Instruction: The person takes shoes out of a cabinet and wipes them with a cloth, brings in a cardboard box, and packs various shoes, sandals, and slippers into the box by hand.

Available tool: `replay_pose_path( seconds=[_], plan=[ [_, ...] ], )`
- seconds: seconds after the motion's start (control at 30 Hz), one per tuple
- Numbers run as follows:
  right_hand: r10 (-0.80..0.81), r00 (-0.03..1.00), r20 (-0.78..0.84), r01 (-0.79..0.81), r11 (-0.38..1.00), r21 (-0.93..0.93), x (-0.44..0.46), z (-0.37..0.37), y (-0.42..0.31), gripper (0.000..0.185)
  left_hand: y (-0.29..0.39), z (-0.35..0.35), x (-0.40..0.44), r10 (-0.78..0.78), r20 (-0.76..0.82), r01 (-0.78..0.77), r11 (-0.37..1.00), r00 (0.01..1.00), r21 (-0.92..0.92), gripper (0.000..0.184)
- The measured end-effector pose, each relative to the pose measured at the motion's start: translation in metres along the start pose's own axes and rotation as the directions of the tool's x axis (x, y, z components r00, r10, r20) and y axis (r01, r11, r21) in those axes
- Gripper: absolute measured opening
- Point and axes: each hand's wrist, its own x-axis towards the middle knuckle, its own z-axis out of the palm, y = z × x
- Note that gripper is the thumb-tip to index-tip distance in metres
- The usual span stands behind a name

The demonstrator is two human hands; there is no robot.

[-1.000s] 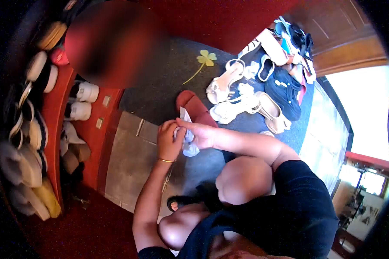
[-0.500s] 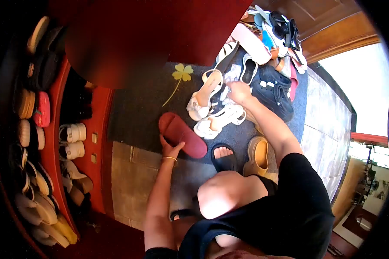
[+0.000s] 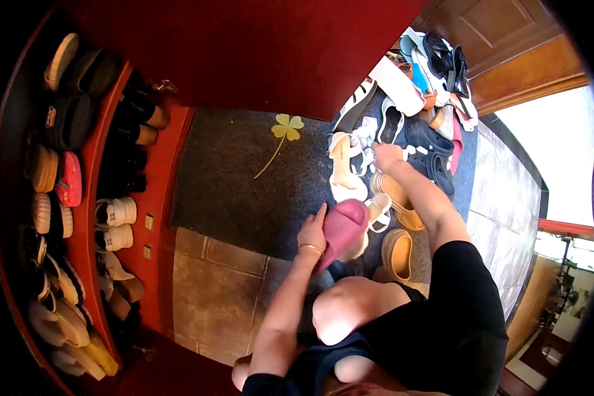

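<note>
My left hand (image 3: 313, 232) grips the edge of a dark pink slide sandal (image 3: 344, 228), raised in front of my knee. The slide partly covers a white strappy sandal (image 3: 377, 210). Another white sandal (image 3: 342, 171) with a tan insole lies on the dark mat just beyond. My right hand (image 3: 387, 157) is closed among the shoes, beside some crumpled white material (image 3: 364, 132); whatever its fingers hold is hidden. Tan clogs (image 3: 397, 254) lie near my knee, and black clogs (image 3: 429, 148) sit right of the right hand.
A red shoe cabinet (image 3: 164, 277) with several shoes on its shelves stands at the left. A red panel (image 3: 257, 53) overhangs the mat (image 3: 221, 185). Shoes are heaped at the back right, near a brown door (image 3: 495, 33) and a white box-like piece (image 3: 397, 86).
My left hand has carried the slide rightward and turned it more upright. The nearer white sandal has shifted right. My right hand has moved slightly right and down in the view.
</note>
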Motion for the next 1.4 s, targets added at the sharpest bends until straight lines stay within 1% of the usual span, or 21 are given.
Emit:
replay_pose_path(
  seconds=[0.07, 0.17, 0.23, 0.3, 0.4, 0.47, 0.53, 0.57, 0.6, 0.63, 0.67, 0.73, 0.8, 0.83, 0.97, 1.03, 1.1, 1.13, 1.2, 1.33, 1.4],
  plan=[
    [-0.176, 0.981, 0.078, 0.151, 0.955, 0.253, -0.007, -0.008, 0.019, 0.065, -0.001, 0.011, -0.003, 0.039, -0.042, -0.038, 0.999, 0.998, 0.031, 0.056],
    [-0.196, 0.97, 0.143, 0.16, 0.96, 0.23, 0.002, -0.034, 0.032, 0.063, -0.004, -0.003, -0.014, 0.087, -0.095, -0.076, 0.99, 0.992, 0.116, 0.057],
    [-0.034, 0.97, -0.242, 0.109, 0.946, 0.306, 0.018, -0.044, 0.028, 0.039, -0.009, -0.021, -0.016, 0.089, -0.152, -0.079, 0.994, 0.984, 0.073, 0.064],
    [0.048, 0.898, -0.438, 0.1, 0.946, 0.31, 0.041, -0.054, 0.015, 0.031, -0.016, -0.043, -0.018, 0.121, -0.238, -0.107, 0.992, 0.964, 0.073, 0.064],
    [0.191, 0.919, -0.346, -0.156, 0.98, 0.126, 0.078, -0.032, -0.018, 0.038, -0.032, -0.064, -0.016, -0.003, -0.363, 0.05, 0.992, 0.932, 0.119, 0.067],
    [0.37, 0.928, 0.05, -0.362, 0.86, 0.361, 0.098, -0.024, -0.037, 0.05, -0.047, -0.076, -0.018, -0.182, -0.401, 0.209, 0.978, 0.898, 0.025, 0.072],
    [0.091, 0.962, 0.257, -0.236, 0.752, 0.616, 0.102, -0.01, -0.014, 0.055, -0.054, -0.075, -0.025, -0.311, -0.424, 0.312, 0.948, 0.851, -0.071, 0.076],
    [0.021, 0.995, 0.093, -0.049, 0.948, 0.315, 0.092, 0.003, -0.013, 0.054, -0.057, -0.073, -0.024, -0.353, -0.448, 0.336, 0.934, 0.822, -0.119, 0.077],
    [-0.112, 0.993, -0.043, 0.109, 0.992, -0.06, 0.068, 0.022, -0.017, 0.053, -0.063, -0.068, -0.022, -0.399, -0.473, 0.362, 0.916, 0.785, -0.172, 0.079],
    [-0.259, 0.926, -0.274, 0.231, 0.964, -0.132, 0.033, 0.024, -0.018, 0.043, -0.073, -0.048, -0.016, -0.333, -0.534, 0.328, 0.938, 0.777, -0.108, 0.081],
    [-0.215, 0.937, -0.276, 0.238, 0.97, 0.049, 0.01, 0.014, -0.025, 0.044, -0.072, -0.041, -0.013, -0.327, -0.484, 0.31, 0.944, 0.812, -0.118, 0.083],
    [-0.442, 0.887, -0.131, 0.411, 0.887, -0.21, 0.01, 0.035, -0.005, 0.038, -0.043, -0.037, -0.013, -0.421, -0.288, 0.381, 0.906, 0.86, -0.185, 0.084],
    [-0.494, 0.868, 0.054, 0.475, 0.792, -0.383, -0.017, 0.02, -0.007, 0.037, -0.04, 0.008, 0.0, -0.243, -0.333, 0.192, 0.965, 0.911, -0.179, 0.082],
    [-0.5, 0.865, 0.051, 0.481, 0.795, -0.369, -0.016, 0.03, -0.002, 0.04, -0.017, -0.002, -0.005, -0.231, -0.169, 0.201, 0.963, 0.958, -0.178, 0.082],
    [-0.261, 0.904, 0.338, 0.389, 0.831, -0.398, -0.031, -0.018, -0.019, 0.089, -0.003, -0.016, -0.004, -0.175, 0.039, 0.179, 0.974, 0.984, -0.141, 0.093],
    [-0.173, 0.935, 0.31, 0.3, 0.85, -0.433, -0.033, -0.045, -0.031, 0.117, -0.03, -0.025, -0.005, -0.105, 0.052, 0.11, 0.99, 0.993, -0.094, 0.085],
    [-0.102, 0.947, 0.303, 0.255, 0.814, -0.521, -0.034, -0.066, -0.054, 0.104, -0.054, -0.038, -0.019, -0.063, 0.021, 0.062, 0.998, 0.998, 0.028, 0.074],
    [-0.077, 0.952, 0.297, 0.244, 0.775, -0.583, -0.04, -0.078, -0.073, 0.096, -0.067, -0.058, -0.026, -0.081, 0.053, 0.078, 0.996, 0.995, 0.041, 0.046],
    [-0.223, 0.951, 0.217, 0.295, 0.866, -0.405, -0.068, -0.11, -0.119, 0.057, -0.096, -0.092, -0.042, -0.201, 0.067, 0.201, 0.98, 0.977, 0.006, 0.043],
    [-0.592, 0.802, -0.077, 0.591, 0.806, -0.031, -0.112, -0.148, -0.189, 0.045, -0.17, -0.136, -0.072, -0.32, -0.167, 0.313, 0.947, 0.933, -0.07, 0.05],
    [-0.66, 0.748, -0.075, 0.661, 0.75, -0.012, -0.117, -0.151, -0.21, 0.043, -0.201, -0.141, -0.083, -0.352, -0.3, 0.309, 0.934, 0.887, -0.182, 0.05]
  ],
)
